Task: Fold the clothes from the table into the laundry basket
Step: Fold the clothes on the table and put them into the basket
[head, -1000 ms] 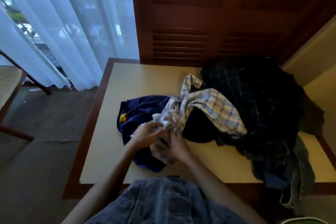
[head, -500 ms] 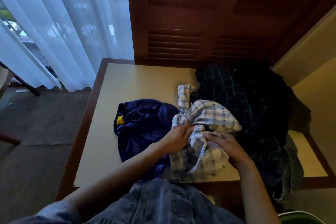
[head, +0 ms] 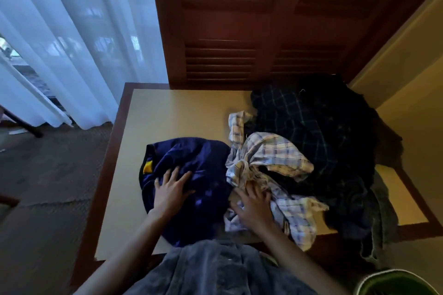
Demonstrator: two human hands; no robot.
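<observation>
Light plaid shirt point(head: 271, 165): crumpled in a heap at the middle of the desk, white with blue and yellowish checks; one sleeve-like strip runs up toward the far edge, and a lower flap hangs over the near edge.
Navy garment point(head: 201, 175): lies spread just left of the plaid shirt, touching it; a small yellow patch shows near its left hem; its near part reaches the desk's front edge.
Dark clothes pile point(head: 316, 132): a mound of dark plaid and black fabric at the right and far side of the desk, partly under the light shirt; some greyish cloth droops off the near right corner.
Left hand point(head: 171, 189): rests palm down on the navy garment, fingers point(head: 167, 176) spread and straight, gripping nothing.
Right hand point(head: 254, 206): lies on the near part of the plaid shirt, fingers extended into the folds; whether they pinch any cloth cannot be told.
Desk point(head: 177, 112): pale top with a dark wooden border, bare on its far left part.
Laundry basket point(head: 398, 282): only a green rim with a pale edge shows at the bottom right corner, below the desk.
Person: denim-like blue fabric over the lap at the bottom centre, forearms bare.
Surroundings: white sheer curtain point(head: 72, 43) on the left, dark louvred wooden panel point(head: 239, 31) behind the desk, carpeted floor at the left.
</observation>
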